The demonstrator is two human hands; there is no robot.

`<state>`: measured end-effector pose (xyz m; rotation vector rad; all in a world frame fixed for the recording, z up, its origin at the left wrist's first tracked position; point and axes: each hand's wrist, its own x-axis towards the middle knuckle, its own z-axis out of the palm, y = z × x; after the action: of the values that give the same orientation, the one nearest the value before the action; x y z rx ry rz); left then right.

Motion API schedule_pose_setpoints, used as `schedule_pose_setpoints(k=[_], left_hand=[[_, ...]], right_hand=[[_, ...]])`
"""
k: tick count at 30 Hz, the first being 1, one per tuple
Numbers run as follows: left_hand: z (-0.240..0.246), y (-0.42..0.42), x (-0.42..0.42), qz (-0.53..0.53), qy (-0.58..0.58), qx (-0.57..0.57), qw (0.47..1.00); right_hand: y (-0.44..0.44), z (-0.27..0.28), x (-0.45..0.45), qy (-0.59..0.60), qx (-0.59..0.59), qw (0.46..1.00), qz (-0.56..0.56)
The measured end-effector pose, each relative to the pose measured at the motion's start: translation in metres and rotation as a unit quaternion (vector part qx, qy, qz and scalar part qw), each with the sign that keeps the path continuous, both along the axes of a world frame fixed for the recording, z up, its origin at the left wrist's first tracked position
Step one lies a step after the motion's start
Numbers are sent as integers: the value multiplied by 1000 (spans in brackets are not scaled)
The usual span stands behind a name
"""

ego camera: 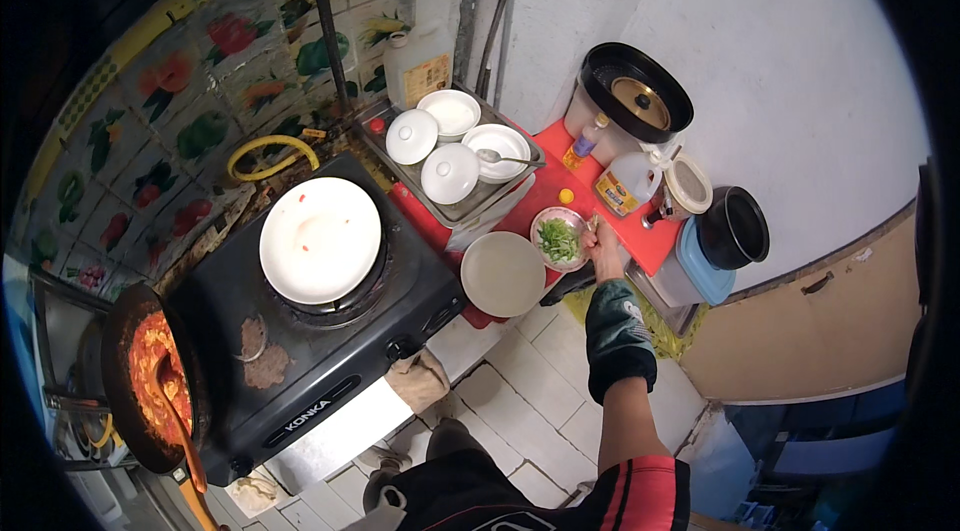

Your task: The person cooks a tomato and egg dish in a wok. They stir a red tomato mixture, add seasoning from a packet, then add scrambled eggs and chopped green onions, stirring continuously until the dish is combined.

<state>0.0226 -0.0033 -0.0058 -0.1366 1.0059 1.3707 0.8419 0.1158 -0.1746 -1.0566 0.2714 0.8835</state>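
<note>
My right hand (602,249) reaches to the right edge of a small patterned bowl (537,237) of chopped greens (558,240). The fingers are close together at its rim; whether they grip the bowl or pinch something is too small to tell. My left hand is out of view. At the far left a dark wok (120,388) is tilted, with red and yellow food (154,358), like tomato and egg, inside. A wooden spatula (180,426) rests in it, beside the wok's wooden handle (196,502). A white plate (322,242) with small red bits sits over the stove's burner.
Left of the bowl, a round pale dish (502,274) is on the red surface. Behind stands a metal tray (450,219) with lidded white dishes and a spoon (510,159). Bottles, a plastic jug (628,182) and pots line the wall. The black KONKA gas stove (337,366) fills the left.
</note>
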Motion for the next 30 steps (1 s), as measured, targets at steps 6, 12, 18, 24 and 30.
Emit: schedule_pose_setpoints(k=[6,12,18,24,30], left_hand=[[-11,-2,-17,7,-10,23,1000],[-12,-13,-20,-144,-260,60,953],[-10,-7,-6,-236,-194,128,944],[4,-2,0,-256,-165,86,949],[5,-2,-2,-255,-200,86,942]], right_hand=[[-2,66,-25,19,71,997,14],[34,184,-158,-43,205,956,205],[104,287,-407,-70,212,828,514],[148,310,-635,-180,186,654,711],[172,255,-747,-417,22,461,783]])
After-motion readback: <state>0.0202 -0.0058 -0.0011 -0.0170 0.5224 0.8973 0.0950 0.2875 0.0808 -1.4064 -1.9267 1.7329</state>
